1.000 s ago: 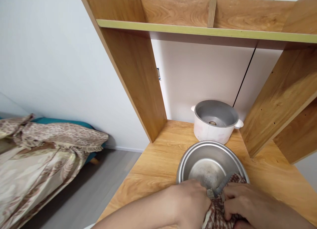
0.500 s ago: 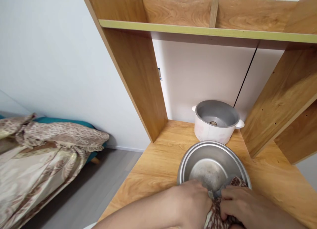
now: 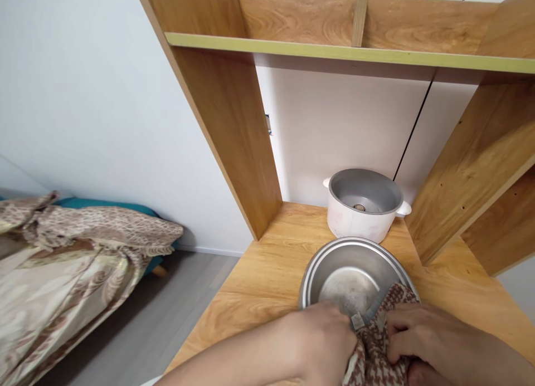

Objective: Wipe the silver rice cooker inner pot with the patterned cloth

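Observation:
A round metal pot (image 3: 351, 280) sits on the wooden desk, close in front of me. My left hand (image 3: 324, 341) is at its near rim, fingers closed on the left part of a brown-and-white patterned cloth (image 3: 378, 341) with a grey edge. On the cloth's right side my right hand (image 3: 426, 333) grips it with bent fingers. The cloth hangs over the pot's near right side and hides part of the rim. My left fingertips are partly hidden.
Behind the pot stands a white rice cooker body (image 3: 359, 224) with a grey inside and two side handles. Wooden shelf panels (image 3: 225, 124) rise on both sides, with a shelf (image 3: 351, 50) across the top. A bed with patterned covers (image 3: 83, 263) is at left.
My right hand has moved slightly right, and more of the cloth shows, spread up over the pot's right side. My left hand has barely moved.

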The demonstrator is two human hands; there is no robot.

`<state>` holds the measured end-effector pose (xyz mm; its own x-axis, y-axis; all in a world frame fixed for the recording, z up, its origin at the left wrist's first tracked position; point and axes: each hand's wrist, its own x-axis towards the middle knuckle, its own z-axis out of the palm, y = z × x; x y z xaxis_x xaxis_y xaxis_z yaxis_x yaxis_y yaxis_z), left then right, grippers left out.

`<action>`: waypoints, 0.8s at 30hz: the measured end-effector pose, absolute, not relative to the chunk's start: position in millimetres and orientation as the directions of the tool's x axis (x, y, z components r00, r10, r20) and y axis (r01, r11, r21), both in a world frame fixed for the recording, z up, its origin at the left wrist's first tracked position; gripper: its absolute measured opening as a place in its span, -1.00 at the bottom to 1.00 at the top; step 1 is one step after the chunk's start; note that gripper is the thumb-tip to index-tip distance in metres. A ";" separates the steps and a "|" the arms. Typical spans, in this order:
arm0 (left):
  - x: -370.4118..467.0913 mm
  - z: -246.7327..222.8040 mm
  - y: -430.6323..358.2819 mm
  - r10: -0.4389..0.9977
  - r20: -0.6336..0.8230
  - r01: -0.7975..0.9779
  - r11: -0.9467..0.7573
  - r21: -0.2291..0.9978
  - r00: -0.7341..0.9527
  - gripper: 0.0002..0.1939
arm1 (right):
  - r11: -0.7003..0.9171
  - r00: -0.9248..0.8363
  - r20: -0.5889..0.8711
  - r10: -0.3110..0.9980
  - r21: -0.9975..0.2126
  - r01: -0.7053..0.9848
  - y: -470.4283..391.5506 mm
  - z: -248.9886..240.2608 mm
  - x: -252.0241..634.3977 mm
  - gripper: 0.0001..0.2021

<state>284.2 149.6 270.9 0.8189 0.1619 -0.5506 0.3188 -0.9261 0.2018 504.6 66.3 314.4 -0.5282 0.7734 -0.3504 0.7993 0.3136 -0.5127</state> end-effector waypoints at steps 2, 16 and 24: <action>283.8 269.0 149.7 0.167 -0.536 0.321 -0.924 0.207 0.827 -0.82 | 0.319 -0.528 -0.343 0.777 -0.509 0.800 64.8 315.6 505.0 -0.61; 284.2 246.8 153.7 0.162 -0.525 0.331 -0.911 0.247 0.836 -0.83 | 0.377 -0.545 -0.275 0.792 -0.482 0.791 67.6 294.2 482.8 -0.86; 283.8 274.4 151.3 0.144 -0.576 0.319 -0.923 0.214 0.804 -0.80 | 0.363 -0.556 -0.289 0.779 -0.514 0.777 66.9 302.5 485.6 -0.82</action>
